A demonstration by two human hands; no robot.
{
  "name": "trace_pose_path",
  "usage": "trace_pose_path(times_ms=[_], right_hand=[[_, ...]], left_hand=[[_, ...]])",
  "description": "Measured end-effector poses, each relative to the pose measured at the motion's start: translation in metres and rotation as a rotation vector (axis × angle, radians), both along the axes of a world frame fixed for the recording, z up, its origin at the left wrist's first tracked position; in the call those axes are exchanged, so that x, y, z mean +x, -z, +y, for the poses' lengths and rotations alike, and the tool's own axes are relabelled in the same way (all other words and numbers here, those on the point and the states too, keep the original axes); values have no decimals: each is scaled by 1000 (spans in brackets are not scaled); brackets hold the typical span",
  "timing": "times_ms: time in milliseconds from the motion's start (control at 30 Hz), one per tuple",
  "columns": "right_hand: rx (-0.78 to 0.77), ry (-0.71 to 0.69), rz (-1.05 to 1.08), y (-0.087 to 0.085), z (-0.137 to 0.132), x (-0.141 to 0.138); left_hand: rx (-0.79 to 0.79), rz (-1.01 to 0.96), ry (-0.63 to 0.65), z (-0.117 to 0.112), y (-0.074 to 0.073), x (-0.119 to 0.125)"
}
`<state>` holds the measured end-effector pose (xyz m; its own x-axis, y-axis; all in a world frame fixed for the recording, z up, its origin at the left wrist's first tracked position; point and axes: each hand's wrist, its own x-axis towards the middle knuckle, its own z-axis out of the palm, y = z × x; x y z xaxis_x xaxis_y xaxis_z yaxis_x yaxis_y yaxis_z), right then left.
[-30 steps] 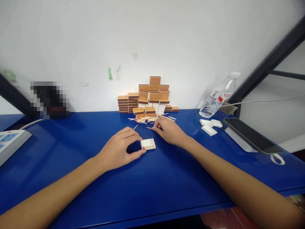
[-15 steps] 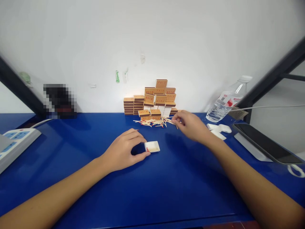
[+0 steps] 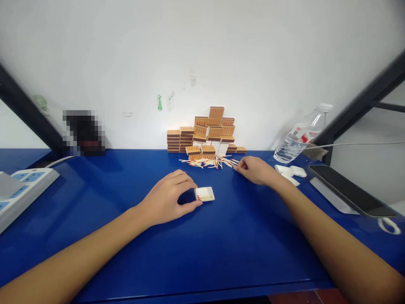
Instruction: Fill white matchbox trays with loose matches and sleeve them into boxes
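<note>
A small white matchbox tray [image 3: 205, 194], open side up, lies on the blue table with a few red-tipped matches inside. My left hand [image 3: 172, 195] grips the tray's left end between thumb and fingers. Beyond it spreads a loose pile of matches [image 3: 218, 162]. At the right edge of that pile, my right hand [image 3: 253, 169] is low over the table, its thumb and fingertips pinched on a match that is mostly hidden. Brown-and-yellow matchboxes [image 3: 215, 133] stand stacked against the wall just behind the pile.
To the right are a tilted water bottle [image 3: 291, 141], small white items [image 3: 287, 171] and a phone [image 3: 351, 190] on a white stand. A white power strip [image 3: 28, 192] sits at the left. The blue table [image 3: 190, 253] extends toward me.
My right hand has lowered and closed at the pile's right edge. My left hand keeps its hold on the tray. The whole view has shifted slightly.
</note>
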<state>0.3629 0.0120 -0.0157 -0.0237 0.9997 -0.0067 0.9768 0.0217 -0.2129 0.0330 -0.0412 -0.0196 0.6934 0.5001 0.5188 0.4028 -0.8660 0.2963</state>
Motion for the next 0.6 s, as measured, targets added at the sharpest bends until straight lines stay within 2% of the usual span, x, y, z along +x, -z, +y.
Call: trace_pose_path(times_ms=[67,233,367,467,600], right_hand=[[21,-1,9,-1,0,2],[198,35,-18,1,6,3],[268,-83,-8,9,13,9],[250,-133,23,14,18,17],[126,-130,72,15,22,20]], left_hand=[[1,3,4,0,0,0],[-7,15,4,-1,-1,1],[-2,13,3,-1,-1,0],[8,12,6,0,-1,0],[1,8,4,0,0,0]])
